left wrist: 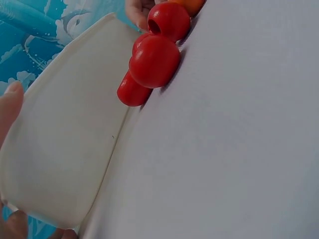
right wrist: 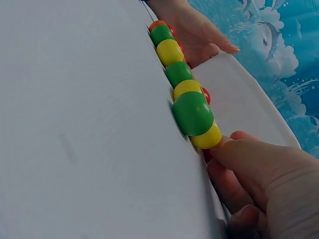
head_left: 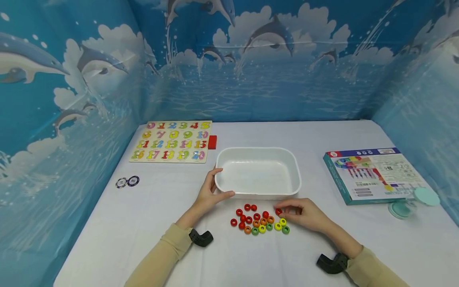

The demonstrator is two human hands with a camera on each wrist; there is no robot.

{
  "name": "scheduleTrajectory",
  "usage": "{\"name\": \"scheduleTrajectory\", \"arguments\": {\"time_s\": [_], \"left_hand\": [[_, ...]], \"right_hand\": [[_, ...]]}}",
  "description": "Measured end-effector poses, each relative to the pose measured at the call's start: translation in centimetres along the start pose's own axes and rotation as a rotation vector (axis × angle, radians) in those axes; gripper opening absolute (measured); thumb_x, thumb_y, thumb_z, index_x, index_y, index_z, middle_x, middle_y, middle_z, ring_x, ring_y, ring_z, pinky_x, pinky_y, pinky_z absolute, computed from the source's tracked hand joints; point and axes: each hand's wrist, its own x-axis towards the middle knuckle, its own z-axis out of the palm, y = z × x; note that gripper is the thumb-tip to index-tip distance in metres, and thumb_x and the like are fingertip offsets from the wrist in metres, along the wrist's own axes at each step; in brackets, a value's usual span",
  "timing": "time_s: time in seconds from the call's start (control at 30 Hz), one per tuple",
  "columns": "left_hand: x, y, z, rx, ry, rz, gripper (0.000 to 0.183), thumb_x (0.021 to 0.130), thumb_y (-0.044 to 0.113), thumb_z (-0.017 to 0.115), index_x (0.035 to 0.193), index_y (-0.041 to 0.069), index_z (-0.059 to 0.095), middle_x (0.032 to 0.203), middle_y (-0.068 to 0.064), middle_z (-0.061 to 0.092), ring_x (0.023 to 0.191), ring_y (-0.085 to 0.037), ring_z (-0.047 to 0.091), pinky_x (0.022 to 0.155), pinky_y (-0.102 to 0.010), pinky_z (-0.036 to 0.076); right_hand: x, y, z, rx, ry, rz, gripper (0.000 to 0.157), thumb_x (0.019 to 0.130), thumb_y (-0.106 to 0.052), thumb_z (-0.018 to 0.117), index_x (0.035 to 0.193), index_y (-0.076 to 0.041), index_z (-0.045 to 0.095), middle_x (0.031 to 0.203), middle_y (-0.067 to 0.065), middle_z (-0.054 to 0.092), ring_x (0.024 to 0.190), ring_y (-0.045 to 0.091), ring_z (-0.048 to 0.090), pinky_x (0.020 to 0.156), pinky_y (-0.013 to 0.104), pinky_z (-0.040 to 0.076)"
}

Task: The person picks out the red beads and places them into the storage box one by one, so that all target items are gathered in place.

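Observation:
A white rectangular plastic basin (head_left: 258,196) stands on the table. My left hand (head_left: 208,194) holds it by the near left corner, thumb along the front and fingers at the left side. Just in front of the basin lies a loose cluster of round beads with holes: red beads (head_left: 249,219), orange beads (head_left: 256,223), yellow beads (head_left: 262,229) and green beads (head_left: 285,230). At the cluster's right edge my right hand (head_left: 306,214) pinches a red bead (head_left: 278,212) between thumb and fingers. That bead is mostly hidden in the right wrist view, behind a yellow bead (right wrist: 208,138).
Back left lies a number board (head_left: 172,142) with a red block (head_left: 212,142) beside it. Two round chips (head_left: 127,182) sit at the left. On the right lies a flat game box (head_left: 376,175), with a small jar (head_left: 401,209) and its mint lid at the near corner.

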Motion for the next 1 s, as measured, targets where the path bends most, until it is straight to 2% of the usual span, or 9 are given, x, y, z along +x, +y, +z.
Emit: {"name": "scheduleTrajectory", "arguments": {"time_s": [0.13, 0.23, 0.4, 0.5, 0.6, 0.7, 0.83, 1.0], "left_hand": [[-0.4, 1.4, 0.1, -0.008, -0.006, 0.0, 0.076, 0.073, 0.01, 0.074, 0.133, 0.008, 0.027, 0.148, -0.012, 0.007, 0.13, -0.029, 0.021, 0.105, -0.039, 0.022], [-0.5, 1.8, 0.2, -0.009, -0.001, -0.004, 0.076, 0.073, 0.01, 0.074, 0.133, 0.007, 0.027, 0.147, -0.014, 0.011, 0.129, -0.032, 0.023, 0.105, -0.041, 0.023], [-0.6, 1.9, 0.4, -0.017, 0.008, -0.004, 0.077, 0.073, 0.012, 0.074, 0.133, 0.006, 0.027, 0.145, -0.017, 0.017, 0.126, -0.035, 0.027, 0.104, -0.043, 0.025], [-0.7, 1.9, 0.4, -0.006, 0.019, -0.01, 0.078, 0.073, 0.014, 0.074, 0.134, 0.006, 0.026, 0.145, -0.015, 0.017, 0.126, -0.034, 0.028, 0.103, -0.042, 0.026], [-1.0, 2.1, 0.4, 0.006, 0.03, -0.016, 0.078, 0.073, 0.015, 0.074, 0.135, 0.006, 0.026, 0.146, -0.013, 0.015, 0.127, -0.033, 0.027, 0.104, -0.041, 0.026], [-1.2, 2.1, 0.3, 0.016, 0.042, -0.019, 0.077, 0.073, 0.015, 0.074, 0.134, 0.008, 0.028, 0.147, -0.01, 0.014, 0.127, -0.029, 0.028, 0.104, -0.038, 0.027], [-1.2, 2.2, 0.4, 0.023, 0.046, -0.028, 0.076, 0.073, 0.015, 0.074, 0.134, 0.009, 0.028, 0.146, -0.008, 0.019, 0.126, -0.026, 0.031, 0.103, -0.036, 0.029], [-0.9, 2.1, 0.6, 0.018, 0.031, -0.016, 0.077, 0.074, 0.016, 0.074, 0.134, 0.005, 0.026, 0.146, -0.012, 0.017, 0.127, -0.032, 0.029, 0.103, -0.041, 0.027]], "right_hand": [[-0.1, -1.7, -0.3, 0.0, 0.034, 0.03, 0.025, 0.076, -0.009, 0.07, 0.1, -0.01, 0.066, 0.08, -0.003, 0.062, 0.064, 0.01, 0.052, 0.049, 0.021, 0.043], [-0.2, -2.4, -0.9, -0.041, 0.017, 0.023, 0.023, 0.077, -0.013, 0.07, 0.099, -0.012, 0.066, 0.085, -0.005, 0.062, 0.068, 0.008, 0.054, 0.054, 0.021, 0.046], [0.0, -3.2, -2.9, -0.075, -0.056, -0.036, 0.023, 0.078, -0.024, 0.068, 0.099, -0.016, 0.065, 0.09, -0.011, 0.062, 0.075, 0.005, 0.054, 0.059, 0.02, 0.047], [1.2, -4.9, -4.3, -0.052, -0.078, -0.094, 0.022, 0.078, -0.02, 0.069, 0.1, -0.016, 0.065, 0.089, -0.009, 0.063, 0.075, 0.007, 0.053, 0.06, 0.021, 0.047], [3.5, -6.6, -5.4, -0.035, -0.105, -0.143, 0.024, 0.078, -0.014, 0.069, 0.101, -0.017, 0.064, 0.092, -0.006, 0.063, 0.074, 0.009, 0.053, 0.06, 0.022, 0.048], [7.1, -7.8, -5.9, -0.013, -0.174, -0.15, 0.025, 0.079, -0.014, 0.068, 0.103, -0.014, 0.064, 0.097, -0.004, 0.063, 0.078, 0.01, 0.055, 0.064, 0.025, 0.05], [12.8, -7.8, -5.7, 0.068, -0.283, -0.089, 0.028, 0.081, -0.018, 0.066, 0.108, -0.011, 0.062, 0.102, 0.0, 0.062, 0.087, 0.013, 0.058, 0.073, 0.029, 0.052], [19.0, -5.9, -3.8, 0.159, -0.358, 0.027, 0.037, 0.08, -0.017, 0.068, 0.112, -0.003, 0.059, 0.106, 0.006, 0.061, 0.094, 0.017, 0.059, 0.079, 0.031, 0.051]]}}
